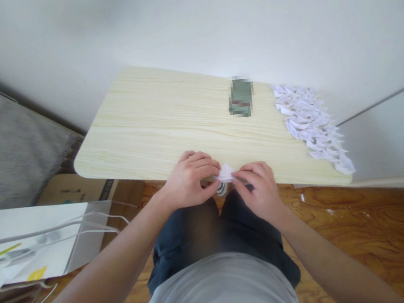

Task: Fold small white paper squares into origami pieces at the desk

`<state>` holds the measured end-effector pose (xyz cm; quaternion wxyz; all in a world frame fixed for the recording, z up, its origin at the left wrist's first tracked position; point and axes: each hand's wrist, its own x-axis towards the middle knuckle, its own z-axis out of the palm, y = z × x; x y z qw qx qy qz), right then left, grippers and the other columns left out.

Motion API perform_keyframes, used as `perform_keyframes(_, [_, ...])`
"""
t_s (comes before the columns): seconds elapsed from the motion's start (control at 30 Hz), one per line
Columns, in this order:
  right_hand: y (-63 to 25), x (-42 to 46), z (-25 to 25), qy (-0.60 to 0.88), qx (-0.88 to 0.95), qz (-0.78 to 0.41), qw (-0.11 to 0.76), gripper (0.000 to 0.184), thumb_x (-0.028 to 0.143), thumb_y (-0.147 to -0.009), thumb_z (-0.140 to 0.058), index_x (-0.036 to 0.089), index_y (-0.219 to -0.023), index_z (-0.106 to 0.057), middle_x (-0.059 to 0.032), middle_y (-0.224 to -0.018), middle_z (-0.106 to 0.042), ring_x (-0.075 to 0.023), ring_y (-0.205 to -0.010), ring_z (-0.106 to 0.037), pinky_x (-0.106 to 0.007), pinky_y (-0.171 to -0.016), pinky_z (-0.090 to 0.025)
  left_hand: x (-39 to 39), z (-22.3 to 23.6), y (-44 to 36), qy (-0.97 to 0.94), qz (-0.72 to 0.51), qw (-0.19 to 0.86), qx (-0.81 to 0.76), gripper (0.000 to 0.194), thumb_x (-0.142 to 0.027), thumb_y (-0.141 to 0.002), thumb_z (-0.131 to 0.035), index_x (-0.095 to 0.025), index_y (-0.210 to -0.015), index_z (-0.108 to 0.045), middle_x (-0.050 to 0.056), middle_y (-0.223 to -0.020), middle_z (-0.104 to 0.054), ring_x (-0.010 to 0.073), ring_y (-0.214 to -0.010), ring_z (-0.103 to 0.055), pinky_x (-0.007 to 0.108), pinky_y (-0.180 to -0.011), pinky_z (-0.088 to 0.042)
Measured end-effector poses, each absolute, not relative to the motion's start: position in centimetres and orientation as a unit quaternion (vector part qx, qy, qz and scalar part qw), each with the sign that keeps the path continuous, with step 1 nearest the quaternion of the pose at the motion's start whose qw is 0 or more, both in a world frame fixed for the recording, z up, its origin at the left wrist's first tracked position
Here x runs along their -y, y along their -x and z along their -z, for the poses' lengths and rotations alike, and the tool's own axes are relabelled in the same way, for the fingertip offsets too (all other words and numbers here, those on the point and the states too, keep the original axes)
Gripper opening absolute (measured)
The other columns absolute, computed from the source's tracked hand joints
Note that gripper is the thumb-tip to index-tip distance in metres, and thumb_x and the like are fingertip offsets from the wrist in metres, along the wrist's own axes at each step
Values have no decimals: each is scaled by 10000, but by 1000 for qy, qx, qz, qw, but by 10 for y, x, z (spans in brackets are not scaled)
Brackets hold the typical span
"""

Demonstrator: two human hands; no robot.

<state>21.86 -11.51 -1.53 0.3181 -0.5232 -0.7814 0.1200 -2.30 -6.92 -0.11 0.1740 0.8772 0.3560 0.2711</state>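
A small white folded paper piece (226, 172) sits at the near edge of the light wooden table (156, 122), pinched from both sides. My left hand (190, 179) curls its fingers round the paper's left side. My right hand (257, 189) pinches the right side with bent fingers. Both hands meet just above my lap, over the table's front edge. Part of the paper is hidden under my fingers.
A heap of several folded white paper pieces (310, 124) lies along the table's right end. A blurred dark green object (241, 97) rests near the far edge. A white box with cables (32, 241) and cardboard (73, 188) stand on the floor at left.
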Motion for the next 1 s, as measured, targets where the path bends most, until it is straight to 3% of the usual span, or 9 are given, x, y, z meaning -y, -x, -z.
perform_keyframes(0.5, [-217, 113, 13, 546, 773, -113, 303, 110, 302, -980, -644, 250, -988, -741, -68, -1003, -695, -259, -1000, -594, -454, -905, -451, 69, 1, 21, -868, -275, 163, -380, 86, -221, -892, -626, -239, -871, -707, 26, -1095, -752, 248, -1114, -615, 451, -1000, -405])
perform_keyframes(1.0, [-218, 93, -6, 564, 794, -126, 190, 132, 320, -979, -652, 230, -894, -698, -39, -889, -645, -225, -891, -617, -369, -775, -427, 66, -2, 14, -851, -251, 173, -428, 78, -214, -889, -625, -223, -822, -664, 30, -1162, -710, 254, -1161, -577, 462, -1024, -393])
